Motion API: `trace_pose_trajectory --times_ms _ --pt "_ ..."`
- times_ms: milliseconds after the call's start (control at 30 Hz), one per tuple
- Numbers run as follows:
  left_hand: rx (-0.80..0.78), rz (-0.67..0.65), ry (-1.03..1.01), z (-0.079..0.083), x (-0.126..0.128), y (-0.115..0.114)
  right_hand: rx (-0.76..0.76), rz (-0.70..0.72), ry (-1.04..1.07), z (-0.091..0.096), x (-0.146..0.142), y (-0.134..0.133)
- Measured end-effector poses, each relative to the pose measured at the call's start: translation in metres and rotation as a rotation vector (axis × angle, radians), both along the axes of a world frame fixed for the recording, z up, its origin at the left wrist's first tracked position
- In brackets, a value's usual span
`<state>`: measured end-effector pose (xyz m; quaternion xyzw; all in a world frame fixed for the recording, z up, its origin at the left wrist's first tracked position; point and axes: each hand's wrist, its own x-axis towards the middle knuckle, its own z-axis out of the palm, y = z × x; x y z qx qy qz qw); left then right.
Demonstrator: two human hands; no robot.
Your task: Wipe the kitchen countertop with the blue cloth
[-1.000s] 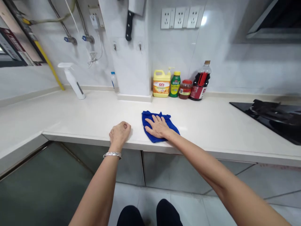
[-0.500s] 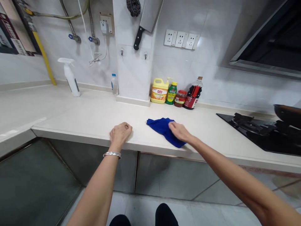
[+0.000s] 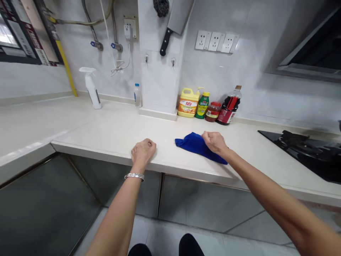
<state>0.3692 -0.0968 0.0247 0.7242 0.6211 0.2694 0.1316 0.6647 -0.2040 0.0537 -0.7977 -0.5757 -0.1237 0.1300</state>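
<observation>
A blue cloth point(image 3: 194, 144) lies partly spread on the pale countertop point(image 3: 112, 124). My right hand point(image 3: 214, 141) is closed on the cloth's upper right part, fingers pinching the fabric. The cloth's long lower side slants from the far left to a corner beneath my right wrist, close to the front edge. To the left of the cloth, my left hand point(image 3: 144, 151) rests on the counter as a loose fist near the front edge, apart from the cloth. Nothing shows in it. A silver bracelet point(image 3: 134, 176) circles my left wrist.
Against the wall stand a yellow detergent jug point(image 3: 187, 103), a green bottle point(image 3: 203, 105), a red-lidded jar point(image 3: 212, 112) and a dark sauce bottle point(image 3: 228, 108). Farther left are a water bottle point(image 3: 137, 96) and a spray bottle point(image 3: 92, 90). A cleaver point(image 3: 177, 21) hangs above; a black stove point(image 3: 301, 151) is right.
My right hand has moved a little right and away from me, swinging the cloth's near corner right. My left fist stays put on the counter. The view has turned slightly left.
</observation>
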Motion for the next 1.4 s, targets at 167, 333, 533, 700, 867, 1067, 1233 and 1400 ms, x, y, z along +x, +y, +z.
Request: trace_pose_trajectory --times_ms 167,333,533,700,867,1067,1233,1400 --pt "-0.024 0.036 0.005 0.002 0.001 -0.002 -0.099 0.188 0.013 -0.027 -0.055 0.04" --pt "-0.015 0.027 0.007 0.002 0.001 0.0 -0.171 0.411 0.053 -0.042 -0.055 0.058" --pt "-0.008 0.034 0.008 0.002 0.001 0.001 -0.176 0.383 -0.025 -0.036 -0.053 0.05" --pt "0.011 0.033 0.025 0.004 0.0 -0.002 -0.261 0.261 0.133 -0.033 -0.047 0.028" --pt "-0.021 0.004 0.041 0.005 -0.002 -0.003 -0.309 0.319 0.115 -0.035 -0.017 -0.02" --pt "-0.015 -0.02 0.083 0.005 0.0 -0.001 -0.312 0.232 0.063 -0.041 0.016 -0.08" --pt "-0.023 -0.235 0.212 0.014 -0.022 0.013 -0.345 0.184 0.087 -0.041 0.017 -0.106" --pt "0.023 -0.115 0.266 0.01 -0.062 0.042 -0.368 0.142 0.092 -0.037 0.007 -0.107"
